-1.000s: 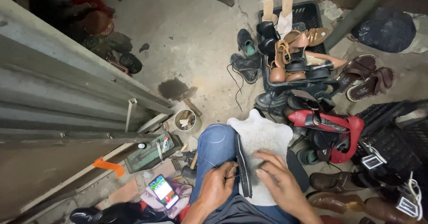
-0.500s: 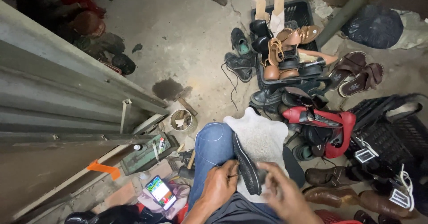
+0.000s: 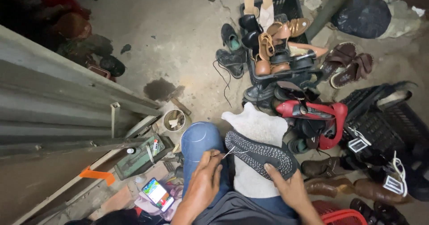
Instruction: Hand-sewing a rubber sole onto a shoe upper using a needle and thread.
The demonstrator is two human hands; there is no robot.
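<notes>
Head view: a person sits over a concrete floor (image 3: pixel 178 41), looking down at the lap.
Shoe sole: a dark studded sole (image 3: pixel 259 153) lies tread-up across a white cloth (image 3: pixel 257 126) on the knees, toe end toward the left knee.
Left hand: the left hand (image 3: pixel 203 180) is pinched shut on a thin needle (image 3: pixel 229 152) whose tip meets the sole's edge; a pale thread runs from it.
Right hand: the right hand (image 3: pixel 288 187) grips the heel end of the sole, fingers curled over its rim.
Lap: blue jeans (image 3: pixel 199 140) under the cloth.
Left of the knee: a small round tin (image 3: pixel 174 120), a green toolbox (image 3: pixel 140 158), and a lit phone (image 3: pixel 157 193) on the floor.
Right side: a heap of shoes (image 3: pixel 277 50) in a black crate (image 3: pixel 290 3), and a red shoe (image 3: pixel 313 113) just beside the cloth.
</notes>
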